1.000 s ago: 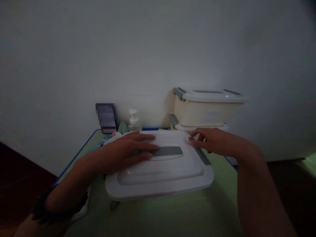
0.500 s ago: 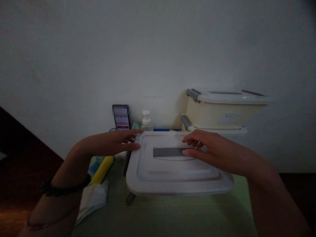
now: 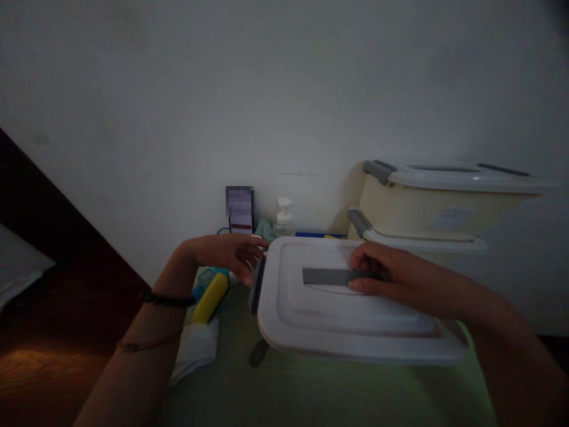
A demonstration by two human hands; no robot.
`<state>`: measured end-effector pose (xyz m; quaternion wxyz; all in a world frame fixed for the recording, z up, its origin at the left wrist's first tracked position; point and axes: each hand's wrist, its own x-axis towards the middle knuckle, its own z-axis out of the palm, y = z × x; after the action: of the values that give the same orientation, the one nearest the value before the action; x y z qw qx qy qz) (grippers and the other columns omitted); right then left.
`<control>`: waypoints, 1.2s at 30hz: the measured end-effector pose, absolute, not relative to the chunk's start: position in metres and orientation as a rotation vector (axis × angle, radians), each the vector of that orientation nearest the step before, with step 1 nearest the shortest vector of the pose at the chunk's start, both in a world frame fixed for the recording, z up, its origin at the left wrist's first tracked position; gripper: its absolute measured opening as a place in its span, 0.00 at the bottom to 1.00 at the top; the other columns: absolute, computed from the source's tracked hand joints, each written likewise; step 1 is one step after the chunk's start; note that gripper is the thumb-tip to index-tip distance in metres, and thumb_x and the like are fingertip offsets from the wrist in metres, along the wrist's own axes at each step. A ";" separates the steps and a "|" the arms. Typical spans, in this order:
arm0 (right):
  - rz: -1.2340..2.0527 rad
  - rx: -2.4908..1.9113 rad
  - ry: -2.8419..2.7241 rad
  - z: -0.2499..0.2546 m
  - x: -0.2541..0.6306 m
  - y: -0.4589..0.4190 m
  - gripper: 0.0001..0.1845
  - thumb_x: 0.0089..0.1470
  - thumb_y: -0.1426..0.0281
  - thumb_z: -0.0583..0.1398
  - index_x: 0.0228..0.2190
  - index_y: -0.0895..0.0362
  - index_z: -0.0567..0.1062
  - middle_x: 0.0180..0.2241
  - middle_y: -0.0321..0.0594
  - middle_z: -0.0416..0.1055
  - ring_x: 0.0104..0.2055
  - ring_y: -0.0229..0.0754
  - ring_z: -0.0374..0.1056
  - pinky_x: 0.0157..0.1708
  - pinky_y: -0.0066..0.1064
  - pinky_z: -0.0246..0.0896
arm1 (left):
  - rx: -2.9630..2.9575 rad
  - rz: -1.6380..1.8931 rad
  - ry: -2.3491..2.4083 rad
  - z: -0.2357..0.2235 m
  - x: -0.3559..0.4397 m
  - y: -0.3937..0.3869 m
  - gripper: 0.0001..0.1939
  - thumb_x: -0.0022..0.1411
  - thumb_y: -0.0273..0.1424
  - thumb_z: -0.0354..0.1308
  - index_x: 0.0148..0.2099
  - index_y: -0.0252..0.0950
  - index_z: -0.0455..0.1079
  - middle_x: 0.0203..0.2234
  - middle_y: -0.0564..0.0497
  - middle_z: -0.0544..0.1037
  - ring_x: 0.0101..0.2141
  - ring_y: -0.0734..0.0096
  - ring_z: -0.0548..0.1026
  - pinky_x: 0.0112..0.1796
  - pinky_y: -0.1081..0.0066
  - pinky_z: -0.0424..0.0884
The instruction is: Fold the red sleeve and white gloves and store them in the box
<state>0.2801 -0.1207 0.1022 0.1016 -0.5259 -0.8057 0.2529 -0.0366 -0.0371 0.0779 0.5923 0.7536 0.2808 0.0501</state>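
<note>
A white storage box lid (image 3: 320,320) with a grey handle (image 3: 325,276) faces me at the middle of the view. My right hand (image 3: 377,268) lies over the right part of this handle, thumb and bent fingers closed around it. At the lid's left edge, my left hand (image 3: 237,254) has its fingers loosely bent and apart. Its thumb is by a dark grey side latch (image 3: 257,286), and a fingertip reaches the lid's back left corner. Whether the thumb presses the latch is unclear. Beneath the lid, the box body is hidden.
Two cream boxes (image 3: 413,207) with grey latches are stacked at the back right. Against the wall stand a phone (image 3: 241,216) and a pump bottle (image 3: 284,218). A yellow object (image 3: 211,298) and a white cloth (image 3: 198,347) lie left on the green tabletop (image 3: 311,394).
The view has swung left, so everything sits further right. My left fingers have gone from the lid's left rim down to the side latch. My right fingers have closed on the handle.
</note>
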 end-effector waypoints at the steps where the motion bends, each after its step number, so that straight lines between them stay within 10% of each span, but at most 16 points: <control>1: 0.756 -1.561 -2.372 0.102 0.280 -0.121 0.15 0.52 0.55 0.57 0.34 0.55 0.67 0.33 0.38 0.67 0.33 0.41 0.62 0.31 0.31 0.55 | 1.728 0.117 0.632 0.076 -0.036 -0.036 0.36 0.46 0.31 0.69 0.57 0.42 0.61 0.46 0.45 0.75 0.40 0.66 0.76 0.39 0.68 0.71; 24: 0.776 -1.539 -2.388 0.101 0.281 -0.118 0.15 0.52 0.55 0.57 0.30 0.55 0.65 0.29 0.36 0.64 0.31 0.39 0.60 0.28 0.29 0.53 | 1.551 0.225 0.653 0.069 -0.028 -0.032 0.28 0.47 0.31 0.69 0.51 0.39 0.66 0.37 0.52 0.78 0.37 0.69 0.75 0.39 0.70 0.68; 36: 0.755 -1.543 -2.397 0.102 0.280 -0.119 0.15 0.53 0.56 0.57 0.31 0.55 0.65 0.30 0.35 0.64 0.31 0.39 0.61 0.30 0.30 0.54 | 1.547 0.285 0.557 0.061 -0.025 -0.030 0.39 0.47 0.28 0.68 0.59 0.40 0.57 0.52 0.46 0.70 0.49 0.60 0.69 0.45 0.66 0.65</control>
<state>0.2800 -0.1191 0.1021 0.0960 -0.5207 -0.8091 0.2548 -0.0253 -0.0296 0.0614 0.6715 0.6870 0.2473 0.1267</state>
